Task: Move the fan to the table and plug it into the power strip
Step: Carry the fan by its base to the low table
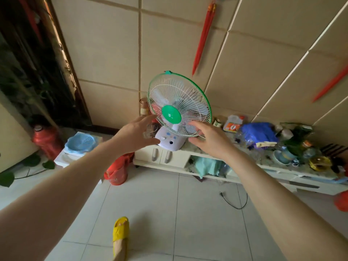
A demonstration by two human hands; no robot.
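Reaching forward with both arms, the person is at the very start of the job: the fan (178,112) stands upright at the left end of a low white cabinet (169,157), its pale base (170,141) at the front edge and its green-rimmed grille facing the camera. The left hand (134,136) comes in beside the base, fingers spread and loosely curved, the fingertips just at the base's left side; whether they touch it is hard to tell from this angle. The right hand (209,140) hovers open under the lower right of the grille, fingers spread, holding nothing. A black cord with its plug (220,194) lies loose on the floor tiles below the cabinet (probably the fan's own lead). Next comes closing both hands on the base and stem rather than the thin wire grille, lifting straight up clear of the clutter alongside, and minding the trailing cord underfoot.
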